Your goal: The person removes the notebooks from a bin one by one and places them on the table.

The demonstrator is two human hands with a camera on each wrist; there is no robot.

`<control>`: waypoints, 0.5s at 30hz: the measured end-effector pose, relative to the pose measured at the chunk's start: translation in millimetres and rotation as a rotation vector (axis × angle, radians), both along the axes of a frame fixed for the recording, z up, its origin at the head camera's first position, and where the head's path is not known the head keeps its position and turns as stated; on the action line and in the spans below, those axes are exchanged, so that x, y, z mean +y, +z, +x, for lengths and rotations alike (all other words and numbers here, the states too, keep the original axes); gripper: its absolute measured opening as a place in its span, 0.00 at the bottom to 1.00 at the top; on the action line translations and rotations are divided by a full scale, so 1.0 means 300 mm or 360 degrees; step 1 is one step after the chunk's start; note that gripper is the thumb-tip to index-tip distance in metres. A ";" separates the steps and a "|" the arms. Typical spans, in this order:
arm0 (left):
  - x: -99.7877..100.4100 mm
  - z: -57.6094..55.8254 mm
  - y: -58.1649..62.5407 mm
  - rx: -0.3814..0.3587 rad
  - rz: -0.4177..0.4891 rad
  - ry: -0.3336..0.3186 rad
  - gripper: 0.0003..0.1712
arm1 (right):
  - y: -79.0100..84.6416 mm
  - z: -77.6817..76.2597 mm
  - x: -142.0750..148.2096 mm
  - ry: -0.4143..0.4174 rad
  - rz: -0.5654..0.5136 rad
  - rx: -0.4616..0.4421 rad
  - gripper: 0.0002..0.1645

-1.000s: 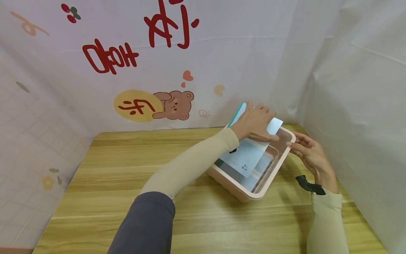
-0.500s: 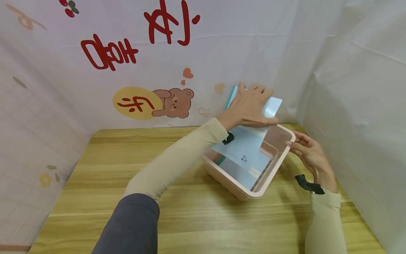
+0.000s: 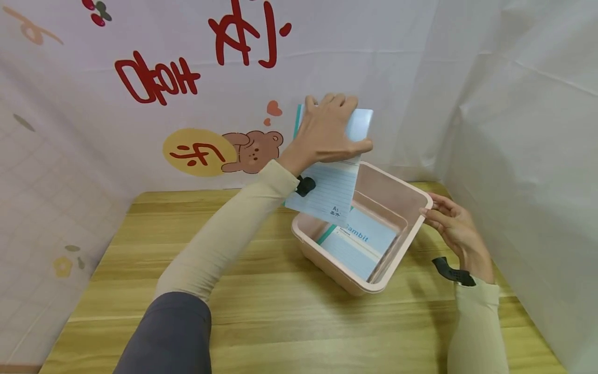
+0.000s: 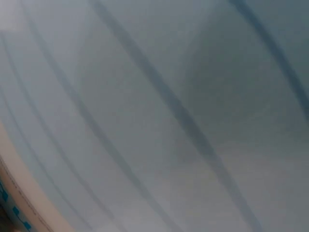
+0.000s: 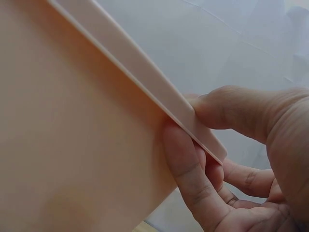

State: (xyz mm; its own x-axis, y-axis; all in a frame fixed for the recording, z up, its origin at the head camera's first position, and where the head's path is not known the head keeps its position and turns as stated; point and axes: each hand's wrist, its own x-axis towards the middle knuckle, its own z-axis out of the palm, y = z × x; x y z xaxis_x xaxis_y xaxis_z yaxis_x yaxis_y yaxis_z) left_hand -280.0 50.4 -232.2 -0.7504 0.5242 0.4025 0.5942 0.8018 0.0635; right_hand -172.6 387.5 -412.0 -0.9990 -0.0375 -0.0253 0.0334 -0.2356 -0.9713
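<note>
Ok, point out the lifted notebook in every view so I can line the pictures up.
Head: lifted notebook just right of centre, gripped by the left hand.
Left wrist: its ruled cover fills nearly the whole picture.
Right wrist: not in it.
Shared landmark: the pink bin, in head and right wrist; the pinkish strip at left wrist's lower left may be it.

The left hand (image 3: pixel 329 130) covers part of the raised notebook (image 3: pixel 324 189), which hides the 10 o'clock side of the box (image 3: pixel 327 264) and the 11 o'clock end of the lower notebook (image 3: pixel 357 245). From above, the box's 2 o'clock corner hides fingertips of the right hand (image 3: pixel 457 226). In the blurred left wrist view, a patterned strip (image 4: pixel 17 200) is cut off at 8 o'clock.
</note>
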 end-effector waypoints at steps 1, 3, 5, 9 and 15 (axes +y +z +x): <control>-0.021 -0.005 -0.003 -0.0001 0.0009 0.0010 0.35 | 0.000 0.001 -0.002 -0.0001 -0.0008 0.0001 0.29; -0.065 -0.013 -0.011 -0.0001 0.0016 0.0032 0.36 | -0.002 0.002 -0.004 0.0002 -0.0014 0.0004 0.29; -0.111 -0.020 -0.020 -0.0007 0.0025 0.0062 0.36 | -0.003 0.001 -0.005 0.0006 -0.0004 0.0009 0.29; -0.199 -0.032 -0.041 -0.0040 0.0034 0.0139 0.37 | -0.007 -0.003 -0.004 0.0015 0.0005 0.0025 0.29; -0.315 -0.042 -0.100 -0.0101 0.0065 0.0207 0.36 | -0.003 0.001 -0.004 0.0011 -0.0011 0.0027 0.29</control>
